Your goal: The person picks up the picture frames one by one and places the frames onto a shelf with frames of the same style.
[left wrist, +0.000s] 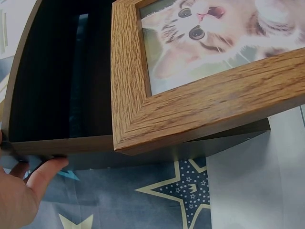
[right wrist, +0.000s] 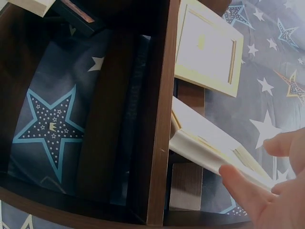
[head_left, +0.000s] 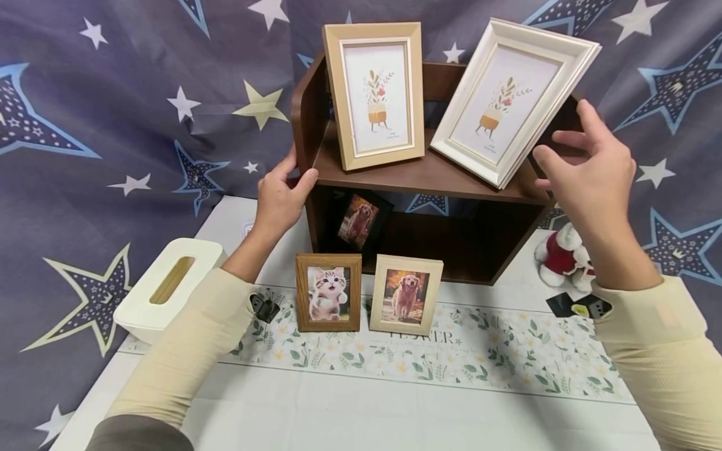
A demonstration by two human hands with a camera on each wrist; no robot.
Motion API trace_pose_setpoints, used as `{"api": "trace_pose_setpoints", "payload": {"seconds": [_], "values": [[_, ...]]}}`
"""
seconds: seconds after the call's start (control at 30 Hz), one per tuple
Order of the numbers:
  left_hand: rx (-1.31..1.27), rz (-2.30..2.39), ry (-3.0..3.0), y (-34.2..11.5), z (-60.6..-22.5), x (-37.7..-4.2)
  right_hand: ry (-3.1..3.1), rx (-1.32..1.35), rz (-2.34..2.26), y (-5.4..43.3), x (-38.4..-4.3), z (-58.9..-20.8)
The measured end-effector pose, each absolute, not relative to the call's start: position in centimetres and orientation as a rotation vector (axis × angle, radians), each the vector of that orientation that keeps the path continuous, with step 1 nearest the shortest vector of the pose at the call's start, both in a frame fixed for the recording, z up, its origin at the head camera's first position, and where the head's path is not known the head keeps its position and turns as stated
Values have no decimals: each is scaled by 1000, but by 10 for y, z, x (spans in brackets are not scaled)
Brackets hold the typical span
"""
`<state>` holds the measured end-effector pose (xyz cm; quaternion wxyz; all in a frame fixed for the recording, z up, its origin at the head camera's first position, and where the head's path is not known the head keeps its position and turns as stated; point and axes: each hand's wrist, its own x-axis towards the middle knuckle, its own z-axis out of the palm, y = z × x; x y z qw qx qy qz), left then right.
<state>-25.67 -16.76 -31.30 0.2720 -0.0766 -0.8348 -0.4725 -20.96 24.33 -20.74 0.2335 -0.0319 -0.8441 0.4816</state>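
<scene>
My left hand point(head_left: 282, 194) grips the left side panel of a brown wooden shelf point(head_left: 429, 178), its thumb on the front edge. In the left wrist view the thumb of that hand point(left wrist: 24, 191) lies against the panel's edge. On the upper board a tan picture frame point(head_left: 373, 97) stands upright, and to its right a white picture frame point(head_left: 516, 100) leans tilted. My right hand point(head_left: 598, 163) is at the white frame's right edge, fingers spread and thumb tip close to the frame. In the right wrist view the thumb and index finger are apart beside the white frame point(right wrist: 209, 148).
A dark picture frame point(head_left: 361, 222) leans in the lower compartment. Before the shelf stand a brown kitten frame point(head_left: 329, 292) and a pale dog frame point(head_left: 406, 294). A white tissue box point(head_left: 169, 282) is at left, a plush toy point(head_left: 564, 257) at right. Behind hangs a star-patterned cloth point(head_left: 225, 75).
</scene>
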Motion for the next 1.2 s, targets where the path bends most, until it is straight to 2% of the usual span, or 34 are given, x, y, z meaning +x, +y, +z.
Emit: {"api": "trace_pose_setpoints", "payload": {"seconds": [0.53,1.2], "values": [[-196,-1261,-2250,-167,-311,-256,-2351,15,1284,244,-184,-235],[-192,-1240,-2253,-165,-311,-255,-2337,291,1298,247,-164,-294]]}}
